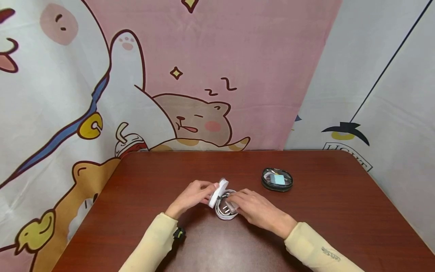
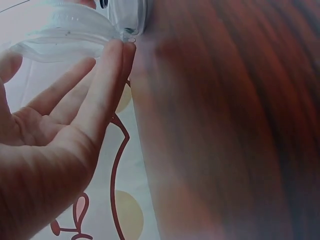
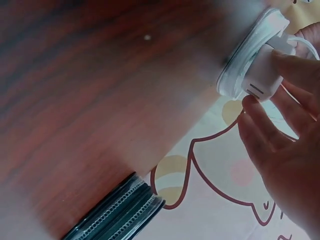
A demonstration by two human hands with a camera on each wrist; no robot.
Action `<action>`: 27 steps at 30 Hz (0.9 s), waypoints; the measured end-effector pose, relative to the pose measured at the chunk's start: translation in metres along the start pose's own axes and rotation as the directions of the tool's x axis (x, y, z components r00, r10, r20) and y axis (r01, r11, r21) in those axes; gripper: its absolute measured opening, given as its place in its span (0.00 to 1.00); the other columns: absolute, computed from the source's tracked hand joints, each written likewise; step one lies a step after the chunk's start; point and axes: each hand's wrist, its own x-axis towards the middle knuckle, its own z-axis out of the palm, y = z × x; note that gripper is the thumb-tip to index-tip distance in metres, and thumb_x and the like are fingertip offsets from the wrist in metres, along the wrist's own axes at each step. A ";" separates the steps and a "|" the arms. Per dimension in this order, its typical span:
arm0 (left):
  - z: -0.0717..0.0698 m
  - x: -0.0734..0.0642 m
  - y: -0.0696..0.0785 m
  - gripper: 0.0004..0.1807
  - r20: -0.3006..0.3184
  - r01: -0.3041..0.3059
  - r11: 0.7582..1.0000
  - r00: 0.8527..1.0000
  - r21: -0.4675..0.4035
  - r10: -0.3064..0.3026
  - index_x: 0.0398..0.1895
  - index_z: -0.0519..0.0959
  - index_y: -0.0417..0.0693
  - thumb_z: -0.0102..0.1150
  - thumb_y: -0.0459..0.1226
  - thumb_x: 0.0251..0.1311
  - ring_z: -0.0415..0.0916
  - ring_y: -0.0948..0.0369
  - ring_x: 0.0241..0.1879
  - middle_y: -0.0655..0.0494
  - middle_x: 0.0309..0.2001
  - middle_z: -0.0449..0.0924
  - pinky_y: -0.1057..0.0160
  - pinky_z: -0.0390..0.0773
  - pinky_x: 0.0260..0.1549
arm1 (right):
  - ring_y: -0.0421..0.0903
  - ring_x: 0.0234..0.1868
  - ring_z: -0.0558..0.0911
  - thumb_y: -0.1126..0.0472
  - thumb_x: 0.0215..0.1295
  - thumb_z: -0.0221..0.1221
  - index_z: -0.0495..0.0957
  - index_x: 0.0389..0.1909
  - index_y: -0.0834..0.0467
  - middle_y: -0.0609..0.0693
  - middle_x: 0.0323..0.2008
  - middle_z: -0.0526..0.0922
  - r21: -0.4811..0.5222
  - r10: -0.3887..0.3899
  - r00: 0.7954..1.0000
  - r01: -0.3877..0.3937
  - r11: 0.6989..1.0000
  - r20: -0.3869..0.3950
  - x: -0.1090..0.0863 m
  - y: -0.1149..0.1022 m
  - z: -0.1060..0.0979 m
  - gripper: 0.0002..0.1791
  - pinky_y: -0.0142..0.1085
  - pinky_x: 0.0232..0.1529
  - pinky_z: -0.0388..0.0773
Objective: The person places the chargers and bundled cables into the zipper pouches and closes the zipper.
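Observation:
My left hand (image 1: 194,194) holds a small rounded pouch (image 1: 217,193) with white edging, tilted up on its side above the table. The left wrist view shows the pouch (image 2: 65,32) to be clear plastic with a zip seam. My right hand (image 1: 253,207) pinches a white charger plug (image 1: 232,207) between thumb and fingers. Two metal prongs (image 3: 256,90) stick out of it in the right wrist view, with the pouch (image 3: 235,70) right beside it. A coiled white cable (image 1: 225,217) hangs between the hands, next to the plug.
A black-edged clear pouch (image 1: 277,180) lies to the right, holding a cable and a light blue item. The dark red-brown table (image 1: 340,211) ends at a printed cloth backdrop (image 1: 258,75). A small black item (image 1: 179,233) shows by the left sleeve.

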 end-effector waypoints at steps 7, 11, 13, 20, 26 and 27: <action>0.002 0.001 -0.001 0.30 0.010 0.014 0.999 1.000 -0.032 -0.014 0.59 0.80 0.28 0.55 0.50 0.75 0.86 0.54 0.43 0.39 0.49 0.86 0.57 0.87 0.42 | 0.43 0.56 0.80 0.68 0.62 0.71 0.79 0.56 0.54 0.45 0.57 0.83 0.033 -0.054 0.999 0.054 0.998 -0.002 0.007 -0.001 0.000 0.22 0.38 0.60 0.77; 0.003 0.002 -0.002 0.30 0.004 0.026 0.999 1.000 -0.046 -0.026 0.58 0.80 0.29 0.54 0.50 0.75 0.86 0.54 0.44 0.39 0.48 0.86 0.58 0.87 0.41 | 0.44 0.58 0.81 0.69 0.65 0.69 0.80 0.55 0.53 0.47 0.58 0.83 0.075 -0.037 0.999 0.034 0.997 0.038 0.007 -0.002 0.001 0.19 0.39 0.61 0.78; 0.003 0.001 -0.002 0.30 0.002 0.031 0.998 1.000 -0.051 -0.031 0.58 0.80 0.28 0.53 0.50 0.76 0.86 0.54 0.44 0.39 0.48 0.86 0.58 0.87 0.41 | 0.44 0.59 0.81 0.68 0.68 0.66 0.80 0.55 0.53 0.48 0.59 0.83 0.081 -0.032 0.998 0.026 0.996 0.062 0.006 -0.003 0.002 0.17 0.40 0.61 0.78; 0.003 0.001 -0.002 0.30 0.004 0.041 0.997 0.999 -0.067 -0.040 0.58 0.80 0.28 0.53 0.50 0.76 0.86 0.55 0.43 0.39 0.47 0.86 0.58 0.87 0.41 | 0.45 0.61 0.81 0.66 0.71 0.64 0.80 0.55 0.53 0.51 0.60 0.83 0.048 -0.045 0.996 0.042 0.998 0.075 0.006 -0.005 0.005 0.14 0.41 0.62 0.78; 0.003 0.000 -0.003 0.29 0.012 0.034 0.996 0.999 -0.079 -0.033 0.57 0.81 0.29 0.54 0.50 0.76 0.86 0.54 0.44 0.40 0.47 0.86 0.57 0.87 0.42 | 0.46 0.63 0.80 0.68 0.68 0.66 0.81 0.55 0.54 0.51 0.61 0.82 0.014 -0.072 0.994 0.071 0.997 0.077 0.006 -0.004 0.005 0.16 0.41 0.62 0.78; 0.003 0.000 -0.004 0.29 0.013 0.033 0.997 0.999 -0.074 -0.032 0.57 0.81 0.29 0.54 0.50 0.76 0.86 0.54 0.44 0.41 0.47 0.86 0.56 0.87 0.43 | 0.47 0.64 0.80 0.68 0.68 0.66 0.81 0.56 0.54 0.52 0.62 0.82 0.024 -0.074 0.994 0.072 0.997 0.075 0.006 -0.004 0.004 0.17 0.42 0.62 0.78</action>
